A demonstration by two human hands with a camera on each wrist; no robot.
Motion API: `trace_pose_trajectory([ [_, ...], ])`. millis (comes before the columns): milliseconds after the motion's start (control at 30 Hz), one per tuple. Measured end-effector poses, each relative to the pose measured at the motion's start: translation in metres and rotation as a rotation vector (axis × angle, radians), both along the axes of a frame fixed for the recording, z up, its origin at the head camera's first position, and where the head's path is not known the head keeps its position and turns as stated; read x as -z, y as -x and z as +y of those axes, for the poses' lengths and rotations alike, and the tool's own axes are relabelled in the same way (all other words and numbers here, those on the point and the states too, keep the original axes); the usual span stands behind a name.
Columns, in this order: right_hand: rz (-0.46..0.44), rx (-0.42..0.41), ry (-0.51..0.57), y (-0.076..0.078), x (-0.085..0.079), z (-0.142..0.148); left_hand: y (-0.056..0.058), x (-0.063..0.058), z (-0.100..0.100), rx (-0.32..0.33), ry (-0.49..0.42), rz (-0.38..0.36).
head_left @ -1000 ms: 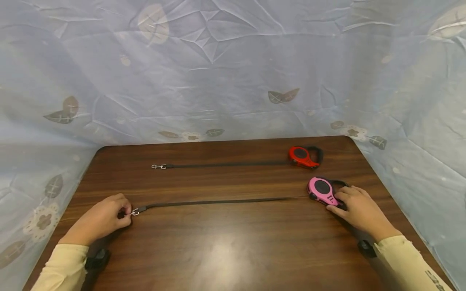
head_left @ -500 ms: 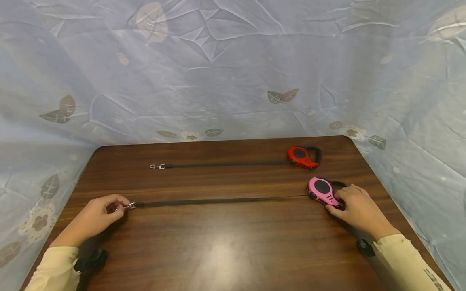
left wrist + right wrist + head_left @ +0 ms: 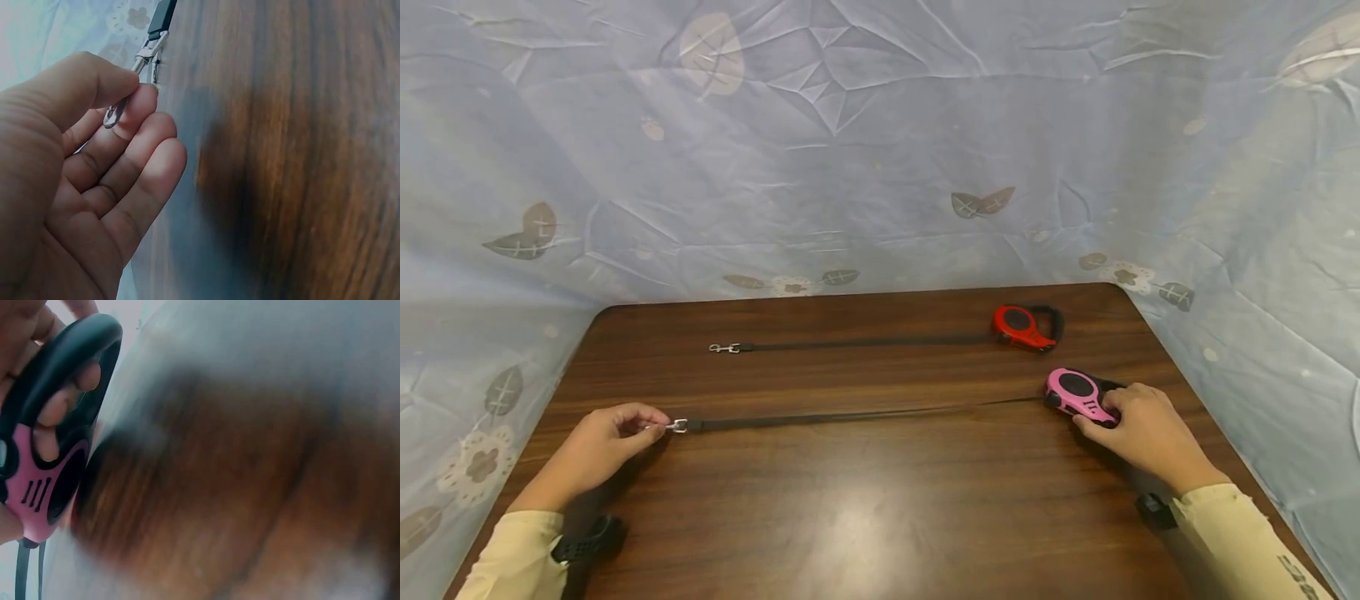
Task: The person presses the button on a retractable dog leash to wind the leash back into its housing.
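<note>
A pink and black retractable dog leash (image 3: 1078, 395) is at the right of the table, and my right hand (image 3: 1142, 429) grips it. In the right wrist view the fingers pass through the loop of its black handle (image 3: 59, 365). Its dark strap (image 3: 820, 418) runs left across the table to a silver snap hook (image 3: 679, 426). My left hand (image 3: 598, 450) pinches that hook between thumb and forefinger, its other fingers loosely bent. The left wrist view shows the hook's metal end (image 3: 112, 115) below the thumb.
Farther back lies a red retractable leash (image 3: 1024, 327), its strap (image 3: 865, 342) stretched left to a silver snap hook (image 3: 726, 347). A patterned pale cloth (image 3: 880, 150) hangs behind and around the brown wooden table (image 3: 880, 517).
My left hand first shifted left and slightly back with the hook, straightening the strap. Lately my right hand has moved the pink leash body slightly right. The red leash stays put.
</note>
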State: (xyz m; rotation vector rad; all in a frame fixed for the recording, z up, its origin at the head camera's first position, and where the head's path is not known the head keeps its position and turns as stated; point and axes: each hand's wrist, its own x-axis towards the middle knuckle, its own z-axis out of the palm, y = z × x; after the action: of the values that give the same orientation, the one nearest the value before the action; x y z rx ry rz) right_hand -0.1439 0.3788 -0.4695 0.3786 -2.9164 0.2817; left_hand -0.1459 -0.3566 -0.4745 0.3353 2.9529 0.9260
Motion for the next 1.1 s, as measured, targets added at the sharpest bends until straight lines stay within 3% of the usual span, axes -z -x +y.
trace_pose_trajectory([
  [267, -0.030, 0.061, -0.039, 0.001, -0.007, 0.002, 0.005, -0.002, 0.003, 0.003, -0.066, -0.045],
  [533, -0.134, 0.020, -0.086, 0.002, -0.007, 0.001, 0.006, -0.006, 0.009, -0.034, -0.155, -0.060],
  [700, -0.175, 0.037, -0.084, 0.001, -0.010, 0.000, 0.006, -0.004, 0.009, -0.042, -0.173, -0.049],
  [1100, -0.130, 0.165, -0.048, 0.000, -0.017, 0.003, 0.009, 0.005, 0.011, -0.014, -0.215, -0.022],
])
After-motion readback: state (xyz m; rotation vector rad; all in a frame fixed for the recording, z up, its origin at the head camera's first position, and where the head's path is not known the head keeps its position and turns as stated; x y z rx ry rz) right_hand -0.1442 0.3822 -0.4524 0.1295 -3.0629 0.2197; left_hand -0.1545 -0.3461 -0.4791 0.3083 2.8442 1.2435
